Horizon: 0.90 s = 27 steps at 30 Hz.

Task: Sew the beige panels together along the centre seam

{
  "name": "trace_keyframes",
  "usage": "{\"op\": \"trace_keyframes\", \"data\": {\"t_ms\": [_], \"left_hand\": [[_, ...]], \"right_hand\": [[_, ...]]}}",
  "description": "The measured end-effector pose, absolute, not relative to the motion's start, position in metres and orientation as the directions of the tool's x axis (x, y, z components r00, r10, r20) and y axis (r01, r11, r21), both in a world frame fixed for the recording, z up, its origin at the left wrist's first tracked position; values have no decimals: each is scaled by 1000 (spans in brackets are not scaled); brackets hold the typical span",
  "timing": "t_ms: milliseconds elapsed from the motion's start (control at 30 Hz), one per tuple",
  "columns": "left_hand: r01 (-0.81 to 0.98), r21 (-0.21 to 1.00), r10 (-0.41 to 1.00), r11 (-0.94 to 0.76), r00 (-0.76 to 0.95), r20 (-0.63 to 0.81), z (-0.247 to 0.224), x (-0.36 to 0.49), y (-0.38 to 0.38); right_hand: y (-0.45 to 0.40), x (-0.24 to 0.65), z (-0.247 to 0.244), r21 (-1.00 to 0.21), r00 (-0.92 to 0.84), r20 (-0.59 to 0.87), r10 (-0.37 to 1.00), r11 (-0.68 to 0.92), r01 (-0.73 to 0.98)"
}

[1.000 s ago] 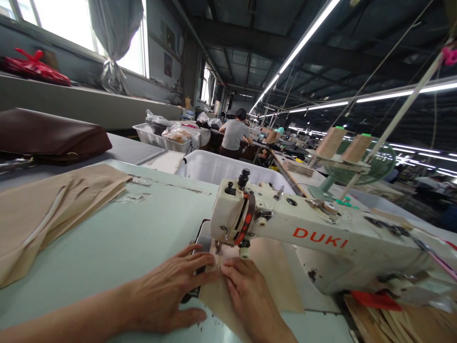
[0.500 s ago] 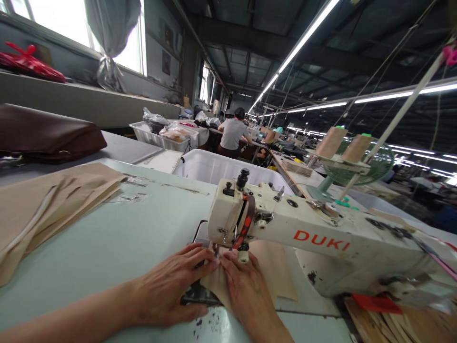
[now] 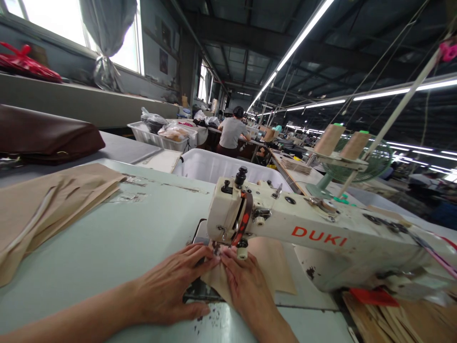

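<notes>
Tan fabric [image 3: 266, 267] is pinned flat by left hand [image 3: 171, 288] and right hand [image 3: 246, 288], needle at 12 o'clock, so mid-stitch feeding probably, steady guiding needed next.

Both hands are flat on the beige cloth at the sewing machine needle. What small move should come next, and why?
Probably ease the cloth a little further under the needle, guiding with both hands. The left hand and right hand press it flat, fingertips meeting just before the head of the sewing machine, and most of the cloth lies unfed on the table.
</notes>
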State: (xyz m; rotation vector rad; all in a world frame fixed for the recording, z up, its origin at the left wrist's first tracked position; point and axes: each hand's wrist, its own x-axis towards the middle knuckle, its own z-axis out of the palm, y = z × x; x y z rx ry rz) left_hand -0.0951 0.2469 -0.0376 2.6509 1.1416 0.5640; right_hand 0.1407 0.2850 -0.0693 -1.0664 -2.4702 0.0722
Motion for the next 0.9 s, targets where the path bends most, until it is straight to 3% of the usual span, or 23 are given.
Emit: {"op": "trace_keyframes", "data": {"t_ms": [200,400,633,767,900], "left_hand": [[658,299,723,-691,629,288,-38,-93,249],[660,312,729,-683,645,230,-33,-93,250],[664,364,754,-653,615,232,-11,-103,241],[679,358,767,-641,586,262,-16,-105,237],[659,330,736,-676,630,249,-22,-100,236]], "right_hand": [[281,140,-56,-205,-619,383,685,717,666],[326,147,-19,2,-571,178,802,580,815],[296,170,-8,96,-484,210,849,475,875],[255,158,-15,76,-442,275,854,439,895],[251,136,-43,-49,-556,352,753,608,792]]}}
